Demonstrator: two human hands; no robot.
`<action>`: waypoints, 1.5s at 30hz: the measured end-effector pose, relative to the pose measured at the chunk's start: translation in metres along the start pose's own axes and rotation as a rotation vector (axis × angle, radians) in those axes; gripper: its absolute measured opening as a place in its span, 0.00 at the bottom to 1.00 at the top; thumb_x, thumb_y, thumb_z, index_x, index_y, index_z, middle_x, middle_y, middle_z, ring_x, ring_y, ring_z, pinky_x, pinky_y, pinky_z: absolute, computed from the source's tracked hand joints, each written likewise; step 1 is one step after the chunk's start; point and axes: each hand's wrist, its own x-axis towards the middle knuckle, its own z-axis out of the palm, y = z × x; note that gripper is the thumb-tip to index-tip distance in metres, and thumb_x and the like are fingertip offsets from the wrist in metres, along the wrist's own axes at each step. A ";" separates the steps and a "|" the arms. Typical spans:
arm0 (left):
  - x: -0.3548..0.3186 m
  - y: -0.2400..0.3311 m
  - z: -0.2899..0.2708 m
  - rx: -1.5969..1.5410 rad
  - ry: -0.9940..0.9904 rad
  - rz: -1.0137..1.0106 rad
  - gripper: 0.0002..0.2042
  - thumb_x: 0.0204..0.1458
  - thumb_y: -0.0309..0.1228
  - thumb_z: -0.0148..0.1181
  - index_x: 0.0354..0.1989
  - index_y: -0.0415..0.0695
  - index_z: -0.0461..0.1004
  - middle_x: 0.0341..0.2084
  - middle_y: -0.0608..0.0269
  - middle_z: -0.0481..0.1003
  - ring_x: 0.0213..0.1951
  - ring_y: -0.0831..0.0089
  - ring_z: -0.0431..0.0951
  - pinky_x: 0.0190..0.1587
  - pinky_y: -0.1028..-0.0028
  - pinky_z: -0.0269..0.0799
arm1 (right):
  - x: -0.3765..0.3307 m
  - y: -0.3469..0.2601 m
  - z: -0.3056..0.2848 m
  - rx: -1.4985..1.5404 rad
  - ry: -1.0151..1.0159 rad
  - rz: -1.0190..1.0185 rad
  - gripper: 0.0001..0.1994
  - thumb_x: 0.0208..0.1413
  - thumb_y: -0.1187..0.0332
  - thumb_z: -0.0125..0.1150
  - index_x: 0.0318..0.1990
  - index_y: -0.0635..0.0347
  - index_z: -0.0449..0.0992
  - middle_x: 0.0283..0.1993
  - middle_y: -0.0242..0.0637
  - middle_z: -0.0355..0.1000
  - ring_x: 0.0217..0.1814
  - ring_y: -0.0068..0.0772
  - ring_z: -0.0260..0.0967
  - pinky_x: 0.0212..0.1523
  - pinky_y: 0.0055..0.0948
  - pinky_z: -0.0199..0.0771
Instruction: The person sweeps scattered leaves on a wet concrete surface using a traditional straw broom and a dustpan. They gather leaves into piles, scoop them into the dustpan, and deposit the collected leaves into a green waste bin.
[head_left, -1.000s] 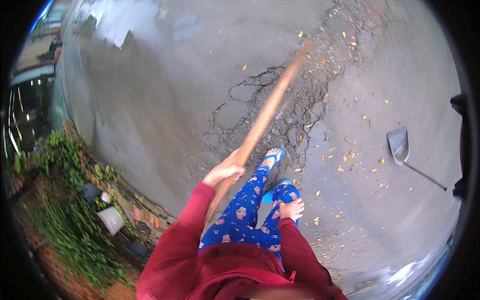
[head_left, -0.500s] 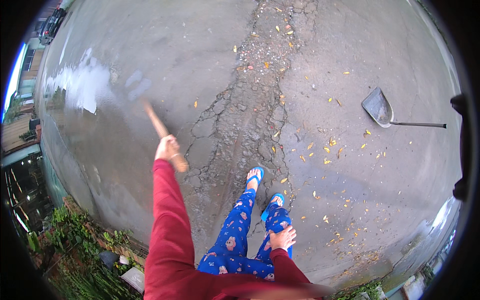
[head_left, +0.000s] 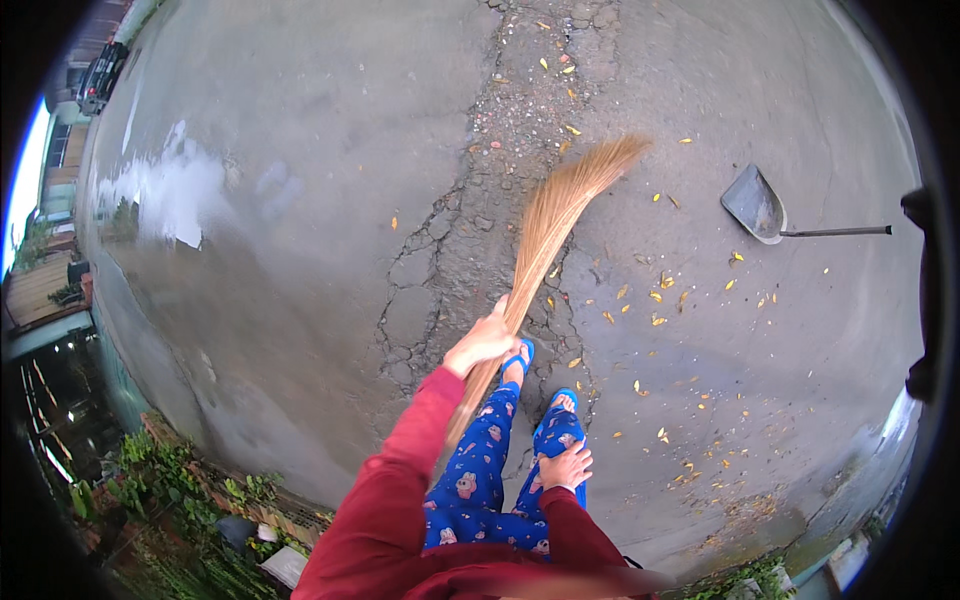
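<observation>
My left hand (head_left: 485,340) is closed around a straw broom (head_left: 562,205). The broom's bristles fan out up and to the right over the cracked strip of ground, and its lower end passes back beside my forearm, over my trouser leg. My right hand (head_left: 567,466) rests on my right knee, empty, with its fingers laid over the blue patterned trousers (head_left: 467,485). Yellow fallen leaves (head_left: 657,296) lie scattered to the right of the broom. Farther right, a grey long-handled dustpan (head_left: 757,205) lies on the concrete.
A rough, broken strip (head_left: 510,120) of gravelly concrete runs away from my feet in blue flip-flops (head_left: 517,358). A shiny wet patch (head_left: 175,190) spreads at left. Plants behind a low brick edging (head_left: 205,475) stand at lower left; a dark vehicle (head_left: 101,77) is at the far left.
My left hand has swung the broom from the left across to the right, in front of my feet. The bristles now show clearly. My right hand stays on the knee.
</observation>
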 end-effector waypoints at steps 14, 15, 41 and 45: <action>0.090 0.024 -0.018 -0.087 0.485 -0.190 0.43 0.35 0.25 0.57 0.64 0.35 0.43 0.28 0.46 0.76 0.30 0.57 0.79 0.35 0.66 0.76 | -0.006 0.012 0.008 0.126 -0.043 0.042 0.39 0.32 0.51 0.72 0.53 0.59 0.61 0.53 0.43 0.62 0.57 0.42 0.59 0.55 0.49 0.61; 0.090 0.028 0.009 0.122 0.445 -0.182 0.45 0.36 0.26 0.59 0.65 0.36 0.41 0.32 0.41 0.76 0.36 0.52 0.78 0.41 0.65 0.74 | -0.006 0.009 0.009 0.118 -0.051 0.043 0.39 0.32 0.52 0.71 0.53 0.59 0.61 0.54 0.43 0.61 0.58 0.43 0.59 0.55 0.49 0.61; 0.120 0.101 -0.237 -0.474 0.360 -0.091 0.08 0.45 0.35 0.53 0.22 0.44 0.70 0.13 0.66 0.67 0.15 0.72 0.69 0.19 0.72 0.68 | 0.101 -0.045 -0.127 0.192 -0.119 -0.071 0.48 0.30 0.46 0.74 0.58 0.58 0.58 0.53 0.42 0.62 0.56 0.41 0.61 0.51 0.50 0.67; 0.228 0.132 -0.172 -0.278 0.486 -0.070 0.08 0.42 0.31 0.56 0.29 0.42 0.69 0.15 0.63 0.70 0.17 0.71 0.71 0.22 0.70 0.71 | 0.126 -0.044 -0.162 0.131 -0.111 -0.064 0.45 0.30 0.48 0.75 0.56 0.58 0.60 0.51 0.40 0.62 0.56 0.41 0.61 0.52 0.49 0.66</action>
